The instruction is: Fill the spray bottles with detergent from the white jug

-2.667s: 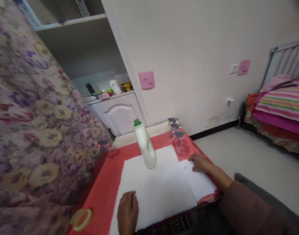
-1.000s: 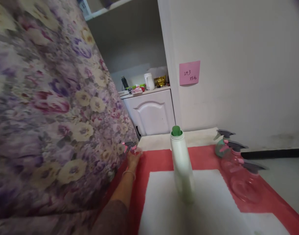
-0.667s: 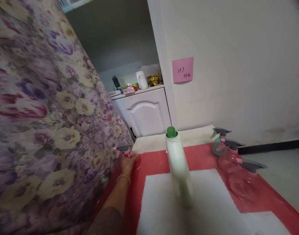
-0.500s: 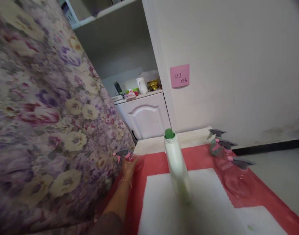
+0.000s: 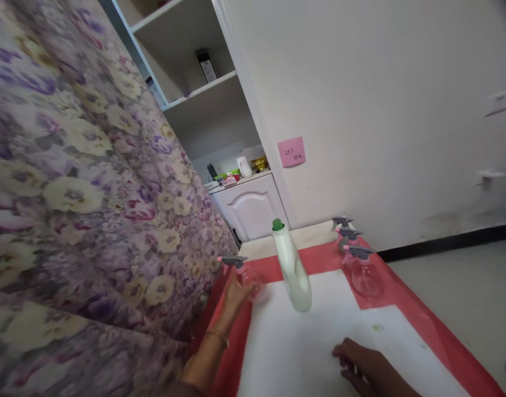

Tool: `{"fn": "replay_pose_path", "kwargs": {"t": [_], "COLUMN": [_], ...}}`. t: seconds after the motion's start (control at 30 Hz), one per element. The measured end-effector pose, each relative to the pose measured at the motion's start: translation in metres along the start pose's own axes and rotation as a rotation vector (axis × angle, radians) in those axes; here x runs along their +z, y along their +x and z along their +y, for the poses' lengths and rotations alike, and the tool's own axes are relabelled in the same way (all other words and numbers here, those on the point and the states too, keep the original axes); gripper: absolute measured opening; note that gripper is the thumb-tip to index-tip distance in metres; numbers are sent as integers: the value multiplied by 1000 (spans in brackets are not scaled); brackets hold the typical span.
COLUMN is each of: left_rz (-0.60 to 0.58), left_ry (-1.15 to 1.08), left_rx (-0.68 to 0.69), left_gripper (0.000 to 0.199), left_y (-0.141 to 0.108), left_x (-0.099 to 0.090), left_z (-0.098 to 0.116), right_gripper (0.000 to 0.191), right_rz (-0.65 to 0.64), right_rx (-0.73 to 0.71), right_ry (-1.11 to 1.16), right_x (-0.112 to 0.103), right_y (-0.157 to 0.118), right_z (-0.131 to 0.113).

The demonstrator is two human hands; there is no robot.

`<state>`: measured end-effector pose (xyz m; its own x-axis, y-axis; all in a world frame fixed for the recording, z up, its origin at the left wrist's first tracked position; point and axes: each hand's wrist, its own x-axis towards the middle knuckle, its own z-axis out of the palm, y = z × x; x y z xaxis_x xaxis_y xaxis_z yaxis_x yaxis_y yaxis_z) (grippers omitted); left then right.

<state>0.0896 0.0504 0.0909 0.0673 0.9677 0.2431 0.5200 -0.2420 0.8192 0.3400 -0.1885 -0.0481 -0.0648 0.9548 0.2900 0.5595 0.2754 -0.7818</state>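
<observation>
My left hand is closed around a clear spray bottle with a grey and pink trigger head, at the left side of the table. The bottle is blurred and tilted, over the border of red cloth and white sheet. A tall pale green detergent bottle with a green spout stands on the white sheet, to the right of that hand. Nearer to me, my right hand is over the sheet, its fingers loosely bent and apart, with nothing in them.
Several spray bottles line the table's right edge. The white sheet lies on a red cloth. A floral curtain hangs close on the left. Behind are a white cabinet and a wall with a pink note.
My left hand has brought the spray bottle right and toward the white sheet. My right hand has come into view at the bottom. The camera view has shifted.
</observation>
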Motion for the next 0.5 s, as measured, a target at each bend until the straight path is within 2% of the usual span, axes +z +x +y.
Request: {"fn": "replay_pose_path", "kwargs": {"t": [0.17, 0.2, 0.27, 0.37, 0.5], "left_rz": [-336, -418, -500, -617, -632], "left_ry": [-59, -76, -124, -235, -281], "left_rx": [85, 142, 187, 214, 213], "left_gripper": [53, 51, 47, 54, 63], "left_y": [-114, -133, -163, -186, -191], "left_x": [45, 53, 64, 74, 79], "left_z": [19, 22, 27, 27, 16], "right_gripper": [63, 71, 87, 96, 91], "right_rz": [58, 57, 41, 22, 6], "right_rx": [76, 91, 79, 15, -14], "right_ry": [216, 260, 339, 429, 511], "right_x": [-3, -2, 0, 4, 9], "right_y": [0, 1, 2, 5, 6], "right_z": [-2, -3, -5, -10, -11]}}
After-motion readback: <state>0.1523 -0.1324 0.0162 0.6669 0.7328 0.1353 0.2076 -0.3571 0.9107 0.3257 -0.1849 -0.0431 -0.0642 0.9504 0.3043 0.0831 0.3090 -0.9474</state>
